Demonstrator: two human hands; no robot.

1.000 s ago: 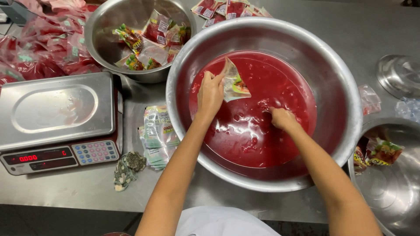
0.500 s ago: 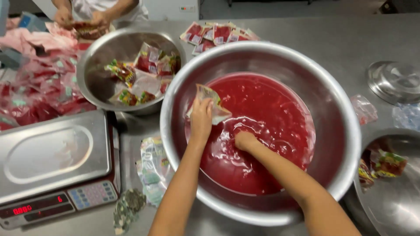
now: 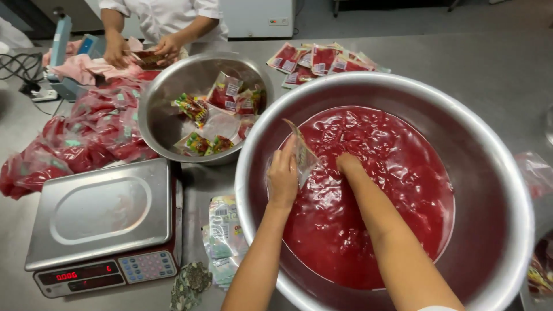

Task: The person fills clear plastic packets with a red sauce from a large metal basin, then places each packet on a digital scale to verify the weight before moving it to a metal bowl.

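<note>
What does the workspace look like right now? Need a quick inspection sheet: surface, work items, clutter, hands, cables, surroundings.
Surface: steel table, wet smears near the scale.
Work items: large steel bowl of red liquid; clear pouch held at its left edge.
Clutter: smaller bowl holding filled packets; red filled bags heaped far left; sealed packets at the back; empty pouch stack; scale; crumpled cloth.
Hands: left hand in a grip on the pouch; right hand dipped in the liquid, fingers hidden.
Cables: black cords far left.
Surroundings: another person across the table, handling a packet.
</note>
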